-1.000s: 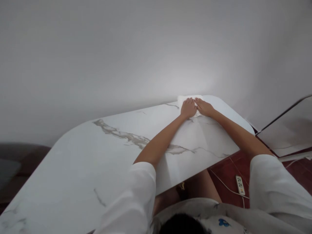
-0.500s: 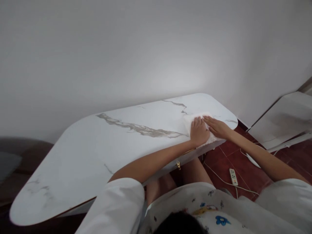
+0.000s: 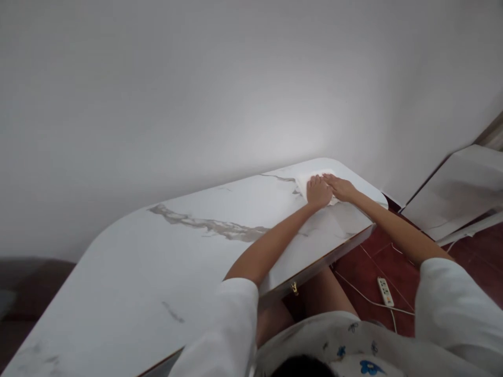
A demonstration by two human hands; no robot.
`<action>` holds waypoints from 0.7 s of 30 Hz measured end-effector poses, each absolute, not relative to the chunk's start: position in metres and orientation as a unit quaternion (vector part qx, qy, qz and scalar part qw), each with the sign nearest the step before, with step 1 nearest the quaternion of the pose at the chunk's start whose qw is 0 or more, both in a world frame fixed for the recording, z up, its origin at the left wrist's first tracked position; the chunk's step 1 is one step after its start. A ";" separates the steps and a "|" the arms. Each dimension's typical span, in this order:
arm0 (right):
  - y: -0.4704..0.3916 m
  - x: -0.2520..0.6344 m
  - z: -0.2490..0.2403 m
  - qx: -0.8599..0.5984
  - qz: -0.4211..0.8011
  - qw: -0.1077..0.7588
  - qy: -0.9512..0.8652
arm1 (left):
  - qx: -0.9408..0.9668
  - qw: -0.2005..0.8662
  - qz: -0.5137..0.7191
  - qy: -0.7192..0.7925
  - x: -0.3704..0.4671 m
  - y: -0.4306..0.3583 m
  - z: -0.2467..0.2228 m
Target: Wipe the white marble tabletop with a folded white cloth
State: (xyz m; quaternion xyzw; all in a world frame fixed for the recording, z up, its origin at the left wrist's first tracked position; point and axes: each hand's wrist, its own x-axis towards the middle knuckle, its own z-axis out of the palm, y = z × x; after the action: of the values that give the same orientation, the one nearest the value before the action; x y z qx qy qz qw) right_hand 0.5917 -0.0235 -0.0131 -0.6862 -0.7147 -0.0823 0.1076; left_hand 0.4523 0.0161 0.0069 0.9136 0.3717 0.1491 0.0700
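A white cloth (image 3: 302, 180) lies on the far right part of a white marble-patterned tabletop (image 3: 204, 277). My left hand (image 3: 319, 192) presses down on the cloth, its fingers bent over the fabric and pointing away from me. Just to the right, my right hand (image 3: 340, 187) lies flat with fingers stretched out. Its fingertips rest on the cloth and meet those of the left hand. Both palms face down, so the thumbs and the cloth under them are mostly hidden.
A plain wall (image 3: 220, 89) runs along the table's back edge. A small gold knob (image 3: 294, 288) sticks out at the front, above my legs. On the red tiled floor (image 3: 365, 272) lie a power strip (image 3: 385, 292) and white cables. A white panel (image 3: 456, 183) stands at right.
Both hands and the cloth have slid away from the table's front edge, toward the wall. The view has shifted a little, and more of the front edge shows.
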 end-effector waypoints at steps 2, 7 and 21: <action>0.004 0.581 -0.013 -0.675 -0.081 0.099 -0.726 | 0.916 0.050 0.140 0.373 0.441 0.042 0.004; 0.076 0.555 -0.009 -0.650 -0.065 0.087 -0.752 | 0.906 -0.016 0.141 0.399 0.415 0.102 0.000; 0.117 0.614 -0.010 -0.694 -0.077 0.105 -0.708 | 0.923 -0.049 0.151 0.350 0.480 0.155 0.000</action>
State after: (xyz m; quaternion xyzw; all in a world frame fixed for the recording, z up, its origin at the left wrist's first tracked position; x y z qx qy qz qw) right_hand 0.6143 0.1174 -0.0103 -0.6941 -0.7080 -0.0768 0.1053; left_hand 0.4805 0.1548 -0.0001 0.9231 0.3504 0.1506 -0.0491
